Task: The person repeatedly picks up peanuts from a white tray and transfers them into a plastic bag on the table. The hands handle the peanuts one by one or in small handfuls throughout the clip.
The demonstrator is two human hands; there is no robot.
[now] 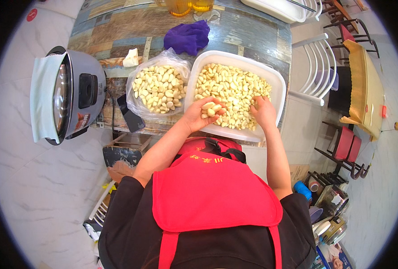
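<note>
Cupped with the palm up, my left hand (197,116) holds several peeled garlic cloves (211,109) over the near left part of a white plastic tub (279,87). A thick layer of peeled garlic cloves (232,87) covers the tub's bottom. My right hand (265,112) reaches in at the tub's right side, its fingertips down among the cloves. Whether those fingers grip a clove is hidden. Left of the tub, touching or nearly touching it, stands an open clear plastic bag (141,111) full of larger peeled garlic cloves (160,87).
A purple cloth (187,37) lies behind the tub on the wood-patterned table (125,27). At left are a dark phone (131,116), a crumpled white scrap (131,58) and a grey rice cooker (88,90) with a pale cloth (46,97). A white chair (316,69) stands right.
</note>
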